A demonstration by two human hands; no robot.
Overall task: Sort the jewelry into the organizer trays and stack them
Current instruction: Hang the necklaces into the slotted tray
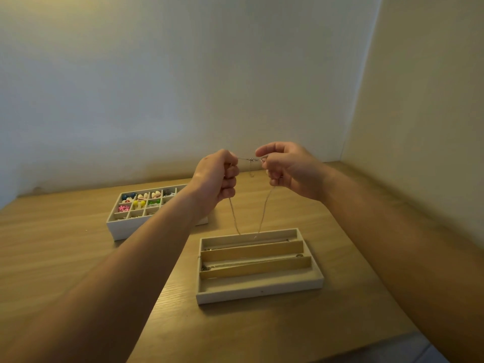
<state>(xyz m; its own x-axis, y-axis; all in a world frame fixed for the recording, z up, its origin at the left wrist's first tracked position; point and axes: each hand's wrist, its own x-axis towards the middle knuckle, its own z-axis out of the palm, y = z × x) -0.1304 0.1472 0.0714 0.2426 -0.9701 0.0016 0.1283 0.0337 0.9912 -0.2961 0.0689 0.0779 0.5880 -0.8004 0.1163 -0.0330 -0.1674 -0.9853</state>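
Note:
Both hands are raised above the table, close together. My left hand [218,176] and my right hand [286,169] each pinch one end of a thin chain necklace [263,213] near its clasp. The chain hangs down in a loop whose bottom reaches the far slot of a white organizer tray [259,290] with three long slots. Thin chains lie in its far and middle slots. A second white tray [123,227] with many small compartments sits at the back left, holding colourful earrings and beads; my left forearm hides its right part.
The trays stand on a wooden table [78,258] set in a corner, with a pale wall behind and another wall on the right. The table's front edge shows at the lower right.

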